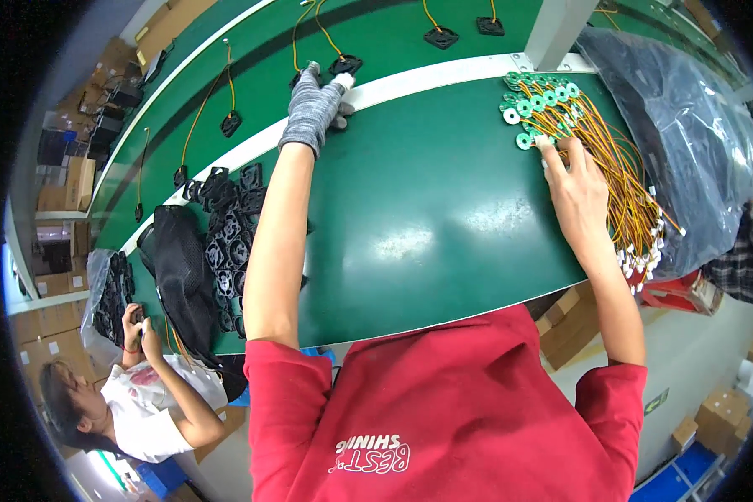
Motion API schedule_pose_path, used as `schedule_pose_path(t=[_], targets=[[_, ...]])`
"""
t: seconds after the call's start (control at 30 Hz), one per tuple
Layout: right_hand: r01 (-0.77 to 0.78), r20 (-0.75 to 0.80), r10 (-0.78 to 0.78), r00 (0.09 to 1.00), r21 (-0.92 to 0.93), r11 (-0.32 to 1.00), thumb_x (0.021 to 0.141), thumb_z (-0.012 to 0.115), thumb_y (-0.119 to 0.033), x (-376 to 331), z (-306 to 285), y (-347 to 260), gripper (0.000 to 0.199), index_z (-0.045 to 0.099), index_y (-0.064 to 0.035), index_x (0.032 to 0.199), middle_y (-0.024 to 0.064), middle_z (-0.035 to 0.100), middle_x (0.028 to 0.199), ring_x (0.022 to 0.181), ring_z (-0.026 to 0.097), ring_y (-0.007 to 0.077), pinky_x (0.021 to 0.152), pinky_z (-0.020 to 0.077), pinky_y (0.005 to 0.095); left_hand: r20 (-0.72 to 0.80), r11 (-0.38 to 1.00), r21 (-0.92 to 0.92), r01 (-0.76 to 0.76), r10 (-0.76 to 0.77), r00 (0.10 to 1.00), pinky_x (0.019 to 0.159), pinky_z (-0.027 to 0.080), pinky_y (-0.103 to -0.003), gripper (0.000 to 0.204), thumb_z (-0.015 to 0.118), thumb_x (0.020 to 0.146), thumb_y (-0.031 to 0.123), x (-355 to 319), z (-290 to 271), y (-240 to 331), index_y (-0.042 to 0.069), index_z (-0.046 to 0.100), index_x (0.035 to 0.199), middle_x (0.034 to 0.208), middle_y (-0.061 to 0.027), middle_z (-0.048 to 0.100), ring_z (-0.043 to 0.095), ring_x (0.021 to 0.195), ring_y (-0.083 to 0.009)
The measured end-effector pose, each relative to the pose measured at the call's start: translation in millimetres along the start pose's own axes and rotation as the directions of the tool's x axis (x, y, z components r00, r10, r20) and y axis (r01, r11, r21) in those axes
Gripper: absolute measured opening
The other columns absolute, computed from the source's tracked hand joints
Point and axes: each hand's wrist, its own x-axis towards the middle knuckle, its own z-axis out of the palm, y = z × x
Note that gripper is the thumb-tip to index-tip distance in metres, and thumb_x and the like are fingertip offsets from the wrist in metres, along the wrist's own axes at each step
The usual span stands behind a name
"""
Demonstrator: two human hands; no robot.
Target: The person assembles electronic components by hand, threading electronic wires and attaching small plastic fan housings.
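Red shirt [452,410] fills the bottom. Far left, a co-worker's hands [138,326] near a clear bag of black fan frames [109,297]. Left hand [314,105], grey glove, fingers curled on a black fan [345,64] at the conveyor's white edge [443,75]. Right hand [576,180] pinches a green ring board [525,140] from the wired pile [611,159]; tangled leads could drag neighbours off. Grey plastic bag [686,134] far right, contents unclear.

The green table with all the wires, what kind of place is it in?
Probably a factory assembly line. A long green conveyor belt carries small black fan frames, bundles of green ring boards with wires wait beside it, and cardboard boxes are stacked behind.
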Motion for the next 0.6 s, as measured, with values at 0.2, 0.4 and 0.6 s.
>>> schedule_pose_path(t=[0.2,0.4,0.6], targets=[[-0.059,-0.015,0.070,0.997,0.375,0.925,0.073,0.052,0.005,-3.8,-12.8,8.8,0.030,0.054,-0.0051,0.101,0.0112,0.049,0.098,0.078,0.057,0.0272,0.064,0.0482,0.0349,0.150,0.787,0.387,-0.480,0.460,0.875,0.070,0.047,-0.023,0.043,0.060,0.080,0.013,-97.4,-38.8,-13.9,0.007,0.048,0.120,0.106,-0.0071,0.058,0.055,0.074,-0.0078],[-0.096,-0.057,0.124,0.991,0.356,0.929,0.078,0.054,-0.002,-1.8,-11.6,17.9,0.023,0.051,-0.0050,0.101,0.0110,0.050,0.095,0.083,0.056,0.0297,0.071,0.0463,0.0378,0.104,0.313,0.875,-0.368,0.622,0.776,0.099,0.026,-0.049,0.045,0.059,0.078,0.027,-191.7,-45.5,-70.3,0.006,0.050,0.116,0.118,-0.0174,0.047,0.039,0.114,-0.0353],[-0.088,-0.285,0.104,0.953,0.067,0.994,0.076,0.059,-0.009,8.2,-25.1,17.6,0.021,0.054,-0.0082,0.096,0.0068,0.053,0.081,0.073,0.053,0.0238,0.063,0.0419,0.0345,0.181,0.478,0.710,-0.517,0.585,0.790,0.101,0.026,-0.045,0.042,0.053,0.079,0.015,-221.2,-11.8,-69.1,0.005,0.049,0.120,0.127,-0.0182,0.041,0.037,0.119,-0.0354]])
